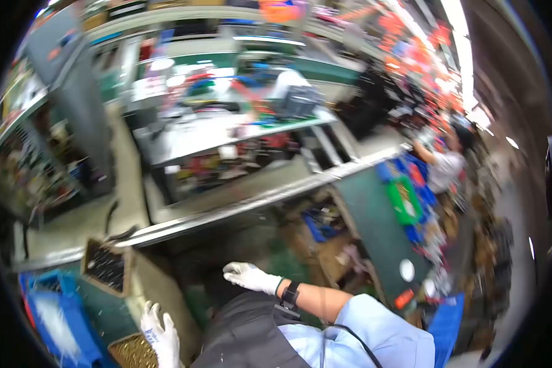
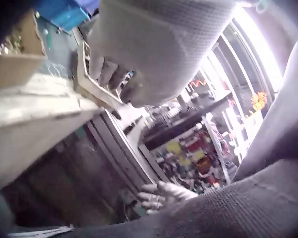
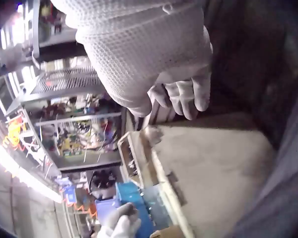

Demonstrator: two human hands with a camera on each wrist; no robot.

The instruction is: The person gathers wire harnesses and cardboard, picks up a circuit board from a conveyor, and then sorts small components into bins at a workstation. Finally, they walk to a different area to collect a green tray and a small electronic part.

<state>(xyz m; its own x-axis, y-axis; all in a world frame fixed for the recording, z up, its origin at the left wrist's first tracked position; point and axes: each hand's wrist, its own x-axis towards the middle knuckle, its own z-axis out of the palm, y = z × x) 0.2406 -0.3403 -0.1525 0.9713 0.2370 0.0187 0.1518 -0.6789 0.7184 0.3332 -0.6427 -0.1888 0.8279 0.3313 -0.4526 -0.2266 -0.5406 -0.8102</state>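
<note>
Both hands wear white knit gloves. My left hand [image 1: 159, 334] hovers at the bottom left with its fingers spread, just beside a cardboard box of small brass parts [image 1: 130, 351]; it holds nothing. In the left wrist view the left hand [image 2: 116, 77] hangs loosely curled close to a cardboard tray rim [image 2: 92, 84]. My right hand [image 1: 249, 276] reaches forward over the dark gap below the bench, fingers relaxed and empty. The right wrist view shows the right hand [image 3: 185, 96] hanging above a flat cardboard surface [image 3: 213, 168]. A black band circles the right wrist.
A cardboard tray of dark parts [image 1: 107, 267] sits on the bench at left, with blue bins [image 1: 58, 319] beside it. A metal rail [image 1: 257, 202] crosses ahead, shelves beyond. Another person [image 1: 446, 164] stands at right near a green bin [image 1: 403, 199].
</note>
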